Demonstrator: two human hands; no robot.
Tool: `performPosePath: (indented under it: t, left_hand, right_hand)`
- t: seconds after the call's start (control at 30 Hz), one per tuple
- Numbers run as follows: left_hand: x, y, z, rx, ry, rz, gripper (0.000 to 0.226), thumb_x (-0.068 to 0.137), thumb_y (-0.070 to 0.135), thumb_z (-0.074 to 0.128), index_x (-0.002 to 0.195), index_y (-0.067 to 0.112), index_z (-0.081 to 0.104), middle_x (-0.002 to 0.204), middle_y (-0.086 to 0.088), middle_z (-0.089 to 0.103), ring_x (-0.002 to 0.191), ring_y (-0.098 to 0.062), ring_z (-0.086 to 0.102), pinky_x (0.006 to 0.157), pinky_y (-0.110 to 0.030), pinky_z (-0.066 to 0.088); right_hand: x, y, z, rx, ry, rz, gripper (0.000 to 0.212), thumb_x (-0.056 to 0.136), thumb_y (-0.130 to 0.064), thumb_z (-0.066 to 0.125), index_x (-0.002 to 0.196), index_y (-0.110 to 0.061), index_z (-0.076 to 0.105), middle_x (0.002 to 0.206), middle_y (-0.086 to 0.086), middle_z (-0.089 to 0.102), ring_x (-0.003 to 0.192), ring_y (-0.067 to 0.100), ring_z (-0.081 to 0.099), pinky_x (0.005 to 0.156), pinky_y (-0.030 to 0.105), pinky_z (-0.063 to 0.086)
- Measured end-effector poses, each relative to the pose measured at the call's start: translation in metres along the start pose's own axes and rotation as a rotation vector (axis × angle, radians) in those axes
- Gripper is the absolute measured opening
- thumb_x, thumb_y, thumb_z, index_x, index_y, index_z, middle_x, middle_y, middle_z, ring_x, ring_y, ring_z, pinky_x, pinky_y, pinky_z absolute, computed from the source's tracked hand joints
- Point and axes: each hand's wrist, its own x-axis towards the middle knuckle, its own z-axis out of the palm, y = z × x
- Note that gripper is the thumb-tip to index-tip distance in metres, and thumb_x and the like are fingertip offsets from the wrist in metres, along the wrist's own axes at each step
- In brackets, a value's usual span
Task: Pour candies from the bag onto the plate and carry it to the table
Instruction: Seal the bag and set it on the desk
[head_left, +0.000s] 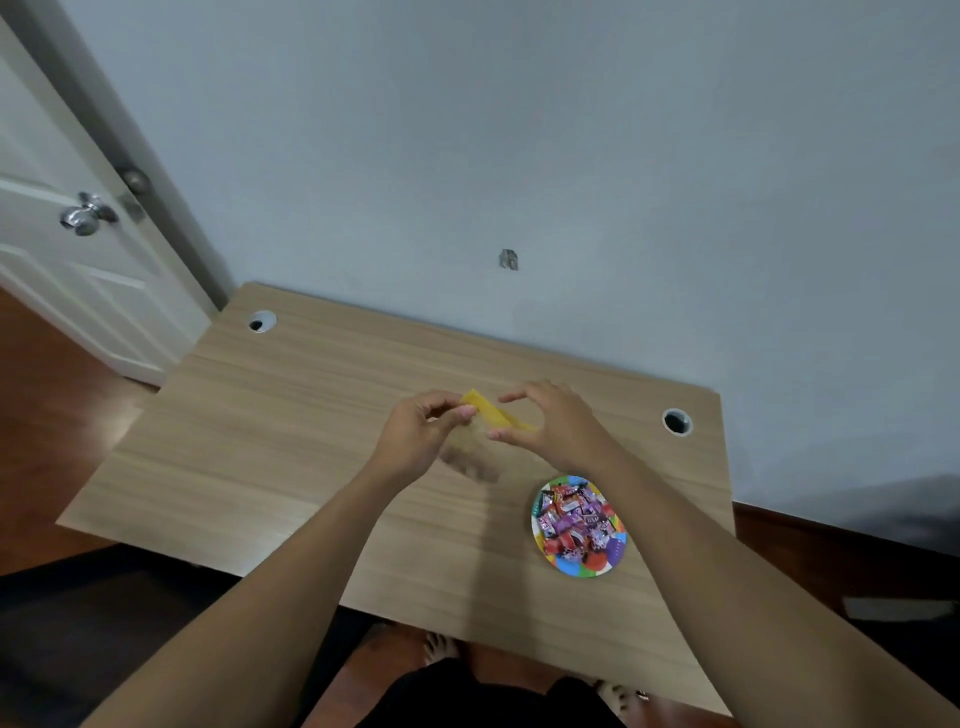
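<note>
A clear plastic bag with a yellow top strip (491, 413) hangs above the middle of the wooden table (291, 415). My left hand (418, 436) pinches the strip's left end. My right hand (556, 423) holds its right end between thumb and fingers. The bag's clear body below the strip is blurred, and I cannot tell what is in it. A small round plate with a multicoloured rim (613, 558) lies on the table to the right, nearer to me, below my right forearm. It holds a heap of wrapped candies (574, 522) in purple, red and white.
The table stands against a pale blue wall, with round cable holes at its back left (261, 321) and back right (677, 421). A white door with a metal knob (85, 214) is on the left. My feet show on the dark wood floor under the near edge.
</note>
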Motion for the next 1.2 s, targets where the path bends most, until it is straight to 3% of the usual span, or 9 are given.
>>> performPosePath:
  t: [0.13,0.3,0.43,0.6,0.7,0.93,1.03,1.2]
  left_hand:
    - [0.003,0.004,-0.009,-0.112,0.037,-0.009,0.014,0.088,0.008,0.084,0.097,0.004,0.074,0.086,-0.010,0.076,0.081,-0.011,0.069,0.079,-0.016,0.054]
    - [0.004,0.003,-0.022,-0.104,0.078,-0.022,0.014,0.088,0.007,0.083,0.092,-0.001,0.073,0.087,0.002,0.072,0.077,-0.002,0.064,0.078,-0.017,0.052]
    - [0.004,0.003,-0.025,-0.098,0.111,-0.027,0.009,0.088,0.003,0.081,0.087,0.007,0.073,0.081,0.010,0.072,0.078,-0.002,0.066,0.077,-0.017,0.051]
    - [0.005,0.004,-0.030,-0.005,0.177,0.009,0.008,0.089,0.008,0.078,0.087,0.015,0.074,0.089,0.003,0.076,0.090,-0.015,0.072,0.086,-0.030,0.055]
    - [0.005,0.004,-0.029,0.036,0.214,0.010,0.007,0.090,0.009,0.075,0.089,0.016,0.074,0.093,-0.003,0.078,0.094,-0.017,0.072,0.086,-0.030,0.053]
    - [0.012,0.007,-0.030,0.015,0.280,-0.028,0.006,0.091,0.011,0.076,0.087,0.014,0.072,0.085,0.007,0.074,0.085,-0.010,0.068,0.080,-0.029,0.052]
    - [0.015,0.012,-0.026,-0.036,0.299,-0.053,0.006,0.092,0.010,0.077,0.087,0.010,0.073,0.084,0.001,0.074,0.079,-0.007,0.064,0.078,-0.028,0.050]
    - [0.025,0.024,-0.020,-0.082,0.341,-0.084,0.008,0.092,0.008,0.076,0.086,0.010,0.073,0.079,0.006,0.071,0.069,0.002,0.061,0.073,-0.021,0.049]
  right_hand:
    - [0.017,-0.021,0.009,0.170,-0.008,0.022,0.024,0.088,-0.044,0.084,0.097,-0.022,0.080,0.093,-0.006,0.081,0.086,0.011,0.074,0.085,0.038,0.060]
    - [0.023,-0.038,0.013,0.185,-0.019,-0.034,0.017,0.090,-0.038,0.083,0.095,-0.022,0.081,0.084,-0.010,0.077,0.064,-0.006,0.062,0.063,0.007,0.042]
    - [0.028,-0.049,0.017,0.195,-0.004,-0.087,0.013,0.091,-0.036,0.082,0.090,-0.023,0.080,0.078,-0.009,0.075,0.067,0.002,0.065,0.067,0.017,0.048]
    - [0.032,-0.063,0.020,0.137,0.017,-0.150,0.011,0.092,-0.041,0.074,0.084,-0.037,0.068,0.080,-0.012,0.070,0.079,0.012,0.067,0.076,0.036,0.057]
    - [0.036,-0.068,0.022,0.083,0.038,-0.146,0.017,0.091,-0.050,0.070,0.084,-0.034,0.066,0.081,-0.013,0.071,0.081,0.011,0.067,0.077,0.042,0.059]
    - [0.039,-0.064,0.021,0.063,0.080,-0.134,0.028,0.093,-0.053,0.071,0.091,-0.025,0.071,0.078,-0.007,0.071,0.073,0.014,0.063,0.070,0.045,0.057]
    - [0.037,-0.059,0.020,0.090,0.105,-0.126,0.030,0.092,-0.055,0.069,0.093,-0.025,0.072,0.081,-0.007,0.072,0.076,0.016,0.066,0.072,0.046,0.057]
    - [0.033,-0.055,0.012,0.076,0.158,-0.101,0.022,0.094,-0.048,0.073,0.092,-0.025,0.075,0.084,-0.009,0.074,0.078,0.016,0.066,0.072,0.043,0.056]
